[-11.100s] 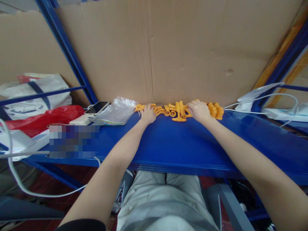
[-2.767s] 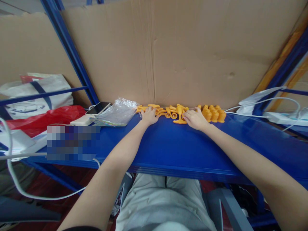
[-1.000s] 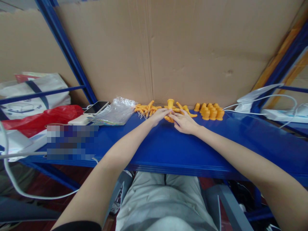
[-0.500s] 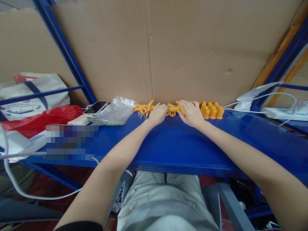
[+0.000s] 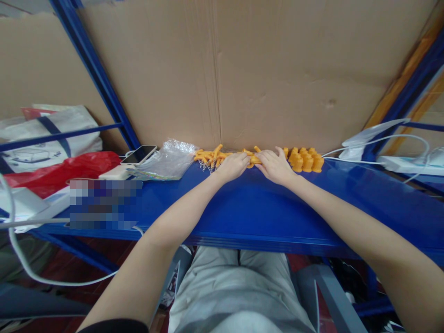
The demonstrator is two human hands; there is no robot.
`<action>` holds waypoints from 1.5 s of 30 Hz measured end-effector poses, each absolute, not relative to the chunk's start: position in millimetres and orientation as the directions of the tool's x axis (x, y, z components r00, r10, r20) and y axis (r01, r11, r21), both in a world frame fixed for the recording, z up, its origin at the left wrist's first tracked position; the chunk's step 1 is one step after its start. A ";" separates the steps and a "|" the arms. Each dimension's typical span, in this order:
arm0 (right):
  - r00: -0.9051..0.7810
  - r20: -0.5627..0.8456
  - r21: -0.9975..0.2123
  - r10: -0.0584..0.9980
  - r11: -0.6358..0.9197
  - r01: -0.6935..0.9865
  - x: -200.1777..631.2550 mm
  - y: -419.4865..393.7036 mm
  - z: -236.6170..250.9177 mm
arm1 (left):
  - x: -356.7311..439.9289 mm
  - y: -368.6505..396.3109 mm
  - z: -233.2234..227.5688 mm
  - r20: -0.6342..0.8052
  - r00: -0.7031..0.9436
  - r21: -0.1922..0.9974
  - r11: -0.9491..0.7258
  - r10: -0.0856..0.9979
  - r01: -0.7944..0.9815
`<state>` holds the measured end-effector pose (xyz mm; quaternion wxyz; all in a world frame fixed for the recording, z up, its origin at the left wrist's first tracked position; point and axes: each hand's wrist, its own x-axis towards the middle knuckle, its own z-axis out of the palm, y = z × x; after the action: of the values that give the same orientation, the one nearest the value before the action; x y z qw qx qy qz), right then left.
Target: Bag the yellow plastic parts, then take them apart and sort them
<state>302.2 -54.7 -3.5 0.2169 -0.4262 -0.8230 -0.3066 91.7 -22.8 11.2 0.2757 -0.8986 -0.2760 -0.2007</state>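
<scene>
My left hand (image 5: 234,167) is at the back of the blue table, its fingers closed at a small orange plastic piece (image 5: 255,160). From the other side my right hand (image 5: 276,166) grips the same piece with thumb and forefinger, while another finger stands up. The fingers cover much of the piece, so its full shape is hidden. Left of my left hand lies a heap of orange plastic parts (image 5: 207,156) with small metal chains (image 5: 212,168). Right of my right hand stand several orange figure-like pieces (image 5: 306,160) in tight rows.
A clear plastic bag (image 5: 166,162) and a phone (image 5: 139,155) lie to the left, near a red bag (image 5: 69,171) and a white cloth bag (image 5: 65,132). Cardboard (image 5: 263,78) rises behind the blue table (image 5: 256,212). White cables (image 5: 360,160) run at the right.
My hands have come closer together over the orange pieces. My left hand has shifted right, and a finger of my right hand has lifted.
</scene>
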 end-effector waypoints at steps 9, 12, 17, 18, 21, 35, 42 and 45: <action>-0.575 0.578 0.399 0.579 0.414 0.818 298.9 -58.4 1.9 | 96.9 -24.6 5.7 0.509 0.729 -0.271 -0.719 0.457 0.640; -0.586 0.572 0.428 0.573 0.401 0.810 297.6 -59.8 2.7 | 98.1 -27.2 5.9 0.487 0.716 -0.206 -0.730 0.500 0.651; -0.595 0.573 0.414 0.563 0.428 0.803 300.7 -58.7 1.4 | 98.3 -28.9 6.6 0.481 0.725 -0.201 -0.743 0.493 0.639; -0.600 0.570 0.409 0.562 0.439 0.800 301.6 -58.8 1.1 | 97.8 -28.6 6.6 0.481 0.728 -0.208 -0.744 0.488 0.635; -0.611 0.567 0.407 0.552 0.458 0.791 302.5 -60.1 1.3 | 95.4 -26.8 6.3 0.483 0.738 -0.228 -0.745 0.472 0.626; -0.634 0.531 0.478 0.563 0.418 0.772 296.0 -62.1 6.4 | 99.4 -30.9 8.6 0.451 0.703 -0.201 -0.705 0.550 0.680; -0.654 0.529 0.487 0.540 0.438 0.755 297.7 -60.7 6.6 | 99.1 -32.3 9.7 0.464 0.691 -0.171 -0.709 0.554 0.684; -0.657 0.524 0.490 0.542 0.439 0.753 299.2 -61.9 6.1 | 98.7 -33.3 10.6 0.463 0.697 -0.174 -0.715 0.548 0.678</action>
<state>299.2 -61.9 6.1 0.1460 -0.3874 -0.8356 -0.3611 98.7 -33.3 10.6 0.1683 -0.9056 -0.3382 -0.1929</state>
